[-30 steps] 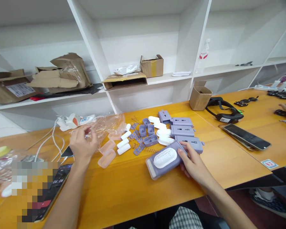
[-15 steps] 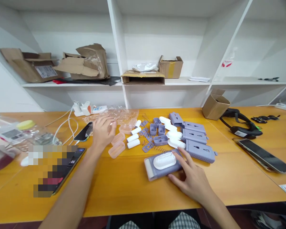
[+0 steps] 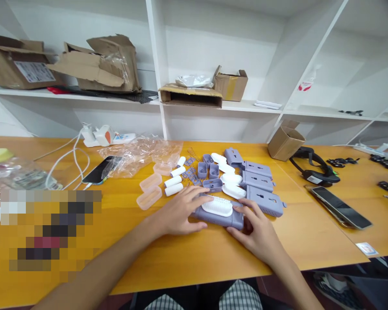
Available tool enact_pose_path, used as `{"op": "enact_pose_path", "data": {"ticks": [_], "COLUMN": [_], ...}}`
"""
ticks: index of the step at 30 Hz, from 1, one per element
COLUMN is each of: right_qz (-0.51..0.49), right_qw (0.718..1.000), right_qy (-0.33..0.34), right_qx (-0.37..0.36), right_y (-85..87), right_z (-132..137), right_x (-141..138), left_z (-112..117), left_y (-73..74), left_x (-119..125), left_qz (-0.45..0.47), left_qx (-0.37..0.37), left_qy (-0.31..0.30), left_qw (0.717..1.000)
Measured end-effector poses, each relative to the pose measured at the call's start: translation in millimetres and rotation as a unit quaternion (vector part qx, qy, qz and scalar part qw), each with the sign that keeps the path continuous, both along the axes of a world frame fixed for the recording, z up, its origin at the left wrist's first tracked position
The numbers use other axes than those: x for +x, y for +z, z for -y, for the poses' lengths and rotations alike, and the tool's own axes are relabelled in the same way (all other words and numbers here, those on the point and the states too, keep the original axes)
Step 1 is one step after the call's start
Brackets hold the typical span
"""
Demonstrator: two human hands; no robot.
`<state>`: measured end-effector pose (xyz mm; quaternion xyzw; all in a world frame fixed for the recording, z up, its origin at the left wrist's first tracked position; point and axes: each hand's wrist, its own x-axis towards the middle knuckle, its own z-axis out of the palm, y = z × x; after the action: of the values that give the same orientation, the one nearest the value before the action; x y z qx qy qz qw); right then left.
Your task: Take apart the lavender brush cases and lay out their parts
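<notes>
A lavender plastic case with a white oval bristle brush on top [image 3: 218,219] lies on the wooden table in front of me. My left hand [image 3: 179,211] has its fingers over the case's left end, touching the brush. My right hand [image 3: 254,228] grips the right end. Just beyond them stand several lavender perforated casings [image 3: 261,187], white oval brush heads [image 3: 233,191] and small lavender cups [image 3: 208,170]. To the left lie translucent pink trays [image 3: 149,197], white cylinders [image 3: 173,188] and thin lavender moulded parts [image 3: 190,173].
A crumpled clear plastic bag [image 3: 139,155] and a phone [image 3: 100,170] lie left of the parts, with white cables [image 3: 79,161] behind them. To the right are a cardboard box [image 3: 286,140], a black headset [image 3: 313,172] and another phone [image 3: 341,213]. White shelves hold cardboard boxes [image 3: 97,69].
My left hand has moved right from beside the pink trays onto the case. The case now lies more level between my hands, and the view has shifted.
</notes>
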<state>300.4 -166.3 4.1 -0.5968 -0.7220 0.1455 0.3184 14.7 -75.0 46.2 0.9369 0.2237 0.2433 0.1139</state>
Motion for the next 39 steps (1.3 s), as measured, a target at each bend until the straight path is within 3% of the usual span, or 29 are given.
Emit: {"op": "enact_pose_path", "data": {"ticks": [7, 12, 16, 20, 34, 39], "right_qz": [-0.117, -0.047, -0.037, -0.058, -0.094, -0.094], "right_qw": [0.990, 0.996, 0.994, 0.991, 0.984, 0.987], "right_qy": [0.056, 0.080, 0.100, 0.116, 0.146, 0.127], "right_qx": [-0.064, -0.011, -0.019, -0.021, -0.033, -0.027], "right_y": [0.2, 3.5, 6.4, 8.0, 18.6, 17.5], "right_z": [-13.2, -16.0, -17.3, -18.9, -20.1, -20.0], "right_x": [21.9, 16.2, 15.1, 16.5, 15.5, 19.1], "left_z": [-9.5, -5.5, -4.1, -5.9, 6.9, 21.4], "left_y": [-2.6, -8.5, -10.6, -2.8, 15.3, 23.8], "left_x": [-11.3, -2.3, 2.0, 0.2, 6.8, -24.4], "left_qz": [-0.029, -0.057, -0.080, -0.116, -0.172, -0.154], "left_qx": [-0.062, -0.094, -0.138, -0.173, -0.175, -0.170], "left_qy": [0.017, 0.004, 0.043, 0.052, 0.083, 0.136], "left_qw": [0.997, 0.994, 0.986, 0.977, 0.966, 0.964]}}
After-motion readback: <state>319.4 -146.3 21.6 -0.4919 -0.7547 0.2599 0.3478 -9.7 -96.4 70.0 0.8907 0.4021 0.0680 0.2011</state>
